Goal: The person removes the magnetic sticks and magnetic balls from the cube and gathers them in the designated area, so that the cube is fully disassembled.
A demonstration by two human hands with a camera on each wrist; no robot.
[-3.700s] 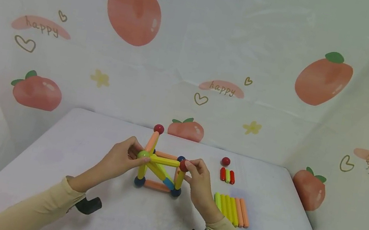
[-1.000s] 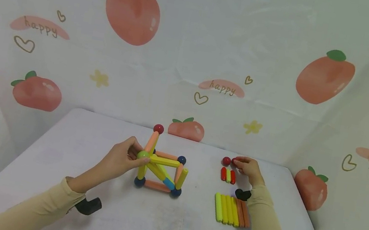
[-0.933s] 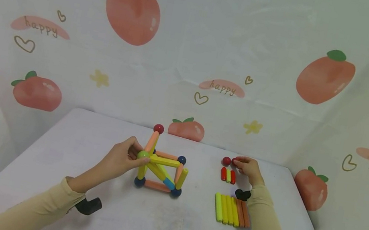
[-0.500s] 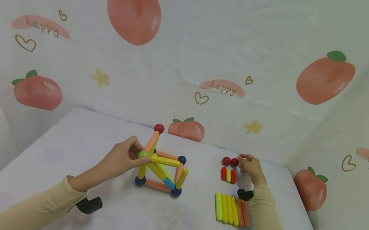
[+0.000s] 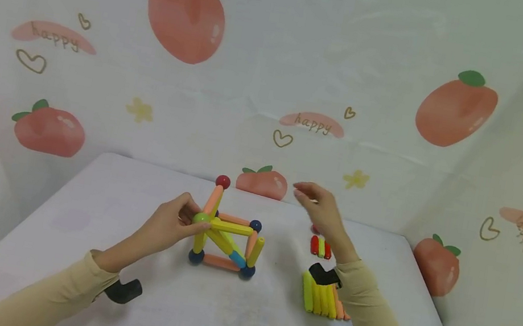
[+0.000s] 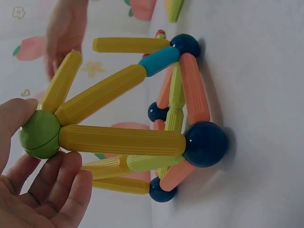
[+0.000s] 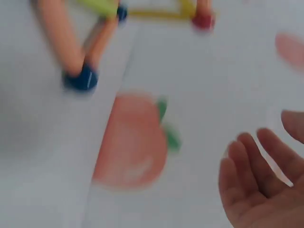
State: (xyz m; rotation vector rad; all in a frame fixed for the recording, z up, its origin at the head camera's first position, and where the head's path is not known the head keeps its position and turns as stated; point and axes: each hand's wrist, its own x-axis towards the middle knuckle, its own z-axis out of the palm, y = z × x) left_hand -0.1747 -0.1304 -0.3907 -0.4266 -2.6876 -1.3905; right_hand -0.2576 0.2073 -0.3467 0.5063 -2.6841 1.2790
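Note:
My left hand (image 5: 170, 223) pinches the green ball (image 6: 40, 134) at a top corner of a building-stick frame. Yellow sticks (image 6: 122, 140) run out from that ball; one slants through a blue piece (image 6: 161, 61) to a dark blue ball (image 6: 185, 46). Orange sticks (image 5: 222, 262) and dark blue balls form the base on the table. A red ball (image 5: 223, 182) tops the rear peak. At the front right, a yellow stick (image 5: 255, 251) stands with its upper end bare. My right hand (image 5: 323, 211) is raised right of the frame, fingers loosely bent, holding nothing.
Right of the frame lie short red and green pieces (image 5: 321, 247), and below them a row of green, yellow and orange sticks (image 5: 319, 297). A red ball (image 5: 315, 228) shows partly behind my right hand. A fruit-print cloth (image 5: 256, 70) hangs behind the white table.
My right hand has taken the red ball off the frame's right corner, put it beside the other red ball, let go, and risen leftward. The left hand keeps its hold on the green ball.

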